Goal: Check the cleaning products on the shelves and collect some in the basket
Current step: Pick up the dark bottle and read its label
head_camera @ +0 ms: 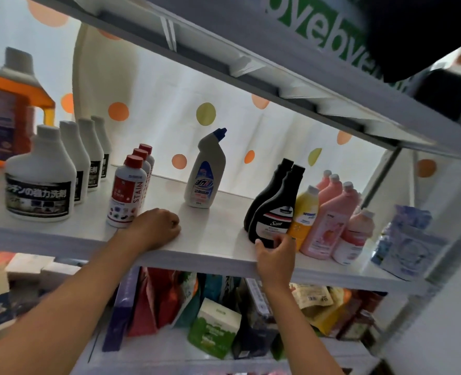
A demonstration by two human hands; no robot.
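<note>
On the white shelf (210,234) stand two black bottles; my right hand (276,255) grips the base of the front black bottle (276,212) with thumb and fingers around it. My left hand (156,228) rests on the shelf with curled fingers, holding nothing, just right of the red-capped STAIN bottles (128,193). A white angled-neck toilet cleaner bottle (207,171) stands behind, between my hands. No basket is in view.
White bottles with black labels (41,180) and an orange jug (10,104) stand at the left. Yellow (306,212) and pink bottles (329,220) and a pale blue pack (407,244) stand at the right. An upper shelf (278,71) hangs overhead; refill pouches (215,326) fill the lower shelf.
</note>
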